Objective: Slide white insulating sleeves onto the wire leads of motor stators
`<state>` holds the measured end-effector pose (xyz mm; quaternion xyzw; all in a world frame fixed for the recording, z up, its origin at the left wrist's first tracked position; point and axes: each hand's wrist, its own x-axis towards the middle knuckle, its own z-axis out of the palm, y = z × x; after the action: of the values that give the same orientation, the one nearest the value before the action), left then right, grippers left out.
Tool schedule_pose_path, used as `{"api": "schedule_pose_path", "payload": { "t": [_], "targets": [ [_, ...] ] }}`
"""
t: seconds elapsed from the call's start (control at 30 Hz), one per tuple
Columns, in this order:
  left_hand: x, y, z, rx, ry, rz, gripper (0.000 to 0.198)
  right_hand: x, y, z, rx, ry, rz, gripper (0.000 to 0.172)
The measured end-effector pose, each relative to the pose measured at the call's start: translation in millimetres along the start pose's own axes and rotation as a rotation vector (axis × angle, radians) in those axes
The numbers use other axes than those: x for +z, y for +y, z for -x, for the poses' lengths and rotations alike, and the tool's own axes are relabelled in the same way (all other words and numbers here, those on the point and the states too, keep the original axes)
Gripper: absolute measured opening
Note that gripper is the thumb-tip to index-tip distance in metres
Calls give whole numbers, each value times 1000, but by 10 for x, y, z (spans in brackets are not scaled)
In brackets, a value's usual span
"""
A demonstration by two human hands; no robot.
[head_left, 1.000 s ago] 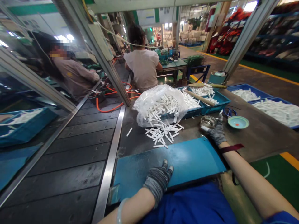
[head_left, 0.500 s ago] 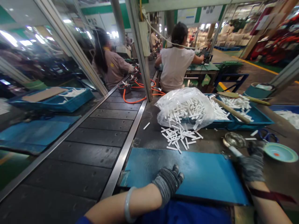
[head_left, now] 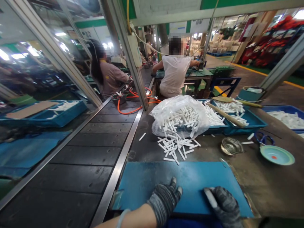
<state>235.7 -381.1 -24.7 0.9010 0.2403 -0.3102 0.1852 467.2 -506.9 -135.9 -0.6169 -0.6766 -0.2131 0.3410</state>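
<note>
My left hand (head_left: 165, 199), in a grey knitted glove, rests on the blue board (head_left: 142, 179). Its fingers are partly spread, with nothing visible in them. At the board's right part, my gloved right hand (head_left: 224, 204) is closed around a short white stick-like piece (head_left: 211, 198); its exact kind is unclear. Beyond the board lies a loose pile of white tubes (head_left: 177, 147). Behind them, a clear plastic bag (head_left: 158, 117) full of similar tubes lies open towards me.
Right of the pile are a metal bowl (head_left: 231, 145), blue scissors (head_left: 264, 138) and a pale green dish (head_left: 277, 155). Blue trays (head_left: 256, 122) of tubes stand behind. A slatted conveyor (head_left: 95, 142) runs along the left. Two co-workers (head_left: 174, 74) sit ahead.
My right hand has moved from beside the metal bowl, left and nearer to me, over the blue board, bringing the white piece. My left hand stays on the board. The view has shifted slightly.
</note>
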Motion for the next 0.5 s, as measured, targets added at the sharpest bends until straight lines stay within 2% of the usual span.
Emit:
{"api": "schedule_pose_path", "payload": {
  "t": [0.1,0.13,0.3,0.5],
  "targets": [
    [112,-53,-57,18,1,1,79,41,19,10,-219,7,196,33],
    [159,-76,-84,30,5,4,83,41,26,-8,-237,-2,214,34],
    [347,-170,-192,71,73,18,94,29,33,-128,-261,36,245,37],
    [290,-137,-175,52,50,19,92,22,0,-160,-213,20,191,38]
  ]
}}
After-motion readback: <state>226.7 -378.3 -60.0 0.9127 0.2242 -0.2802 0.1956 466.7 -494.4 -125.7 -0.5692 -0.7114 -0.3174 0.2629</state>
